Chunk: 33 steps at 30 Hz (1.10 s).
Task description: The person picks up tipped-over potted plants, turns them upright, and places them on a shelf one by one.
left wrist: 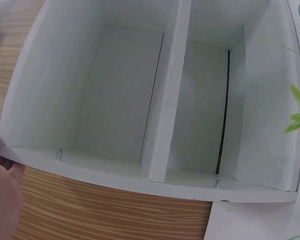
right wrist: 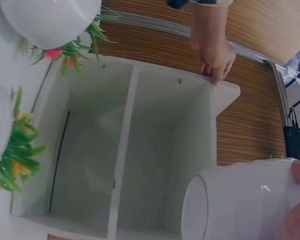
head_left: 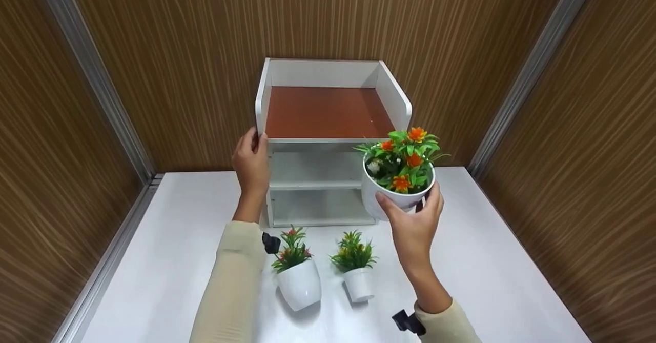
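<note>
Right hand [head_left: 412, 225] gripping white pot of orange flowers [head_left: 397, 176] from below, fingers curled round the base, thumb on the near side. Pot held in the air, upright, at the right front corner of the white shelf unit [head_left: 328, 143], level with the middle shelf. Seen in right wrist view too: pot [right wrist: 240, 200] lying across the frame just in front of the open compartments.

Left hand [head_left: 251, 161] clasped on the unit's left side panel near its top front edge, fingers wrapped over the edge. Left wrist view: only part of the hand [left wrist: 2, 195] at the panel's edge.

Unit standing on white table [head_left: 502, 271] against wood-grain wall, brown top tray, two open white compartments below.

Two smaller potted plants on table in front of unit: left one [head_left: 297, 274] with red-tipped leaves, tilted; right one [head_left: 356, 268] with yellow-tipped leaves, smaller. Both apart from the hands.
</note>
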Each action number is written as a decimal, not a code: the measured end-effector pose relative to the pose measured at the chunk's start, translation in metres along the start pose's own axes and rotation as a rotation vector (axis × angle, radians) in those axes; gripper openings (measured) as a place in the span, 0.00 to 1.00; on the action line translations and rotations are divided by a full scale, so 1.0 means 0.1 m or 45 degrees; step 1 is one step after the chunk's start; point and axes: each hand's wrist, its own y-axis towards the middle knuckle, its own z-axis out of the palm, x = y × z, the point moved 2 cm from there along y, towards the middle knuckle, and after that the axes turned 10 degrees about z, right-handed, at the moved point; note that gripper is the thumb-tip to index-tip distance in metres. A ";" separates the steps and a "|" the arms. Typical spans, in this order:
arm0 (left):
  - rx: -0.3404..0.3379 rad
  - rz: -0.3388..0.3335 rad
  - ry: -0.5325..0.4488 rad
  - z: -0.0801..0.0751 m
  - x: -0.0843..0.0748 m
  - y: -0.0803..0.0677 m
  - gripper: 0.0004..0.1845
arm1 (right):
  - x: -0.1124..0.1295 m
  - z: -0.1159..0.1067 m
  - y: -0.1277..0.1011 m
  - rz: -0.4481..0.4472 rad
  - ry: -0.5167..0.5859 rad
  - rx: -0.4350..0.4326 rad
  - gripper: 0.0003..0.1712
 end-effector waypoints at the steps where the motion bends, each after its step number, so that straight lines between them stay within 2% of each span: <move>1: -0.001 -0.001 0.001 0.00 0.00 0.00 0.21 | 0.03 0.01 0.01 0.000 0.004 0.000 0.64; 8: -0.009 0.014 0.016 0.03 0.01 0.01 0.21 | 0.19 0.09 0.11 -0.031 0.023 -0.001 0.65; 16: 0.002 0.032 0.023 0.04 0.03 -0.01 0.20 | 0.27 0.14 0.18 -0.092 0.037 -0.004 0.64; 33: 0.007 0.015 0.035 0.01 0.09 0.01 0.21 | 0.44 0.37 0.34 -0.098 0.003 -0.068 0.65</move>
